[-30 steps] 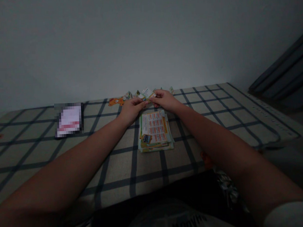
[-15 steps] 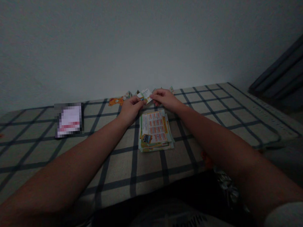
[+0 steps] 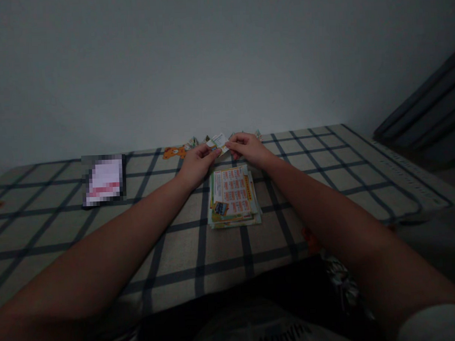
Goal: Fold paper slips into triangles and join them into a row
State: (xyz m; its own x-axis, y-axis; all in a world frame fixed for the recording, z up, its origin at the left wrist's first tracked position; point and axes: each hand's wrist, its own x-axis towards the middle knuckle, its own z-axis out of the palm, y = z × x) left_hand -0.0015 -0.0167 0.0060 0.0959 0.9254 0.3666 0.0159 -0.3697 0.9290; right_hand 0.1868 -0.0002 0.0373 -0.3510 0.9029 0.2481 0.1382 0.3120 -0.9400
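Near the far edge of the table, my left hand (image 3: 200, 161) and my right hand (image 3: 246, 147) pinch a small folded piece of printed paper (image 3: 219, 141) between them. The left fingers close on its left side, the right fingers on its right side. Just in front of the hands, a stack of printed paper sheets (image 3: 234, 195) lies on the cloth, its top sheet covered in red and white blocks of print. Behind the hands, several small pointed folded papers (image 3: 193, 141) stand by the wall, partly hidden by my fingers.
A checked tablecloth (image 3: 181, 246) with a printed orange bear (image 3: 174, 152) covers the table. To the left lies a pixelated, pinkish-white object (image 3: 104, 180). A pale wall (image 3: 223, 61) rises right behind the table, and dark folded fabric (image 3: 427, 109) hangs at the right.
Both hands keep hold of the paper in nearly the same spot. The left fingertips have shifted slightly on it. The stack has not moved.
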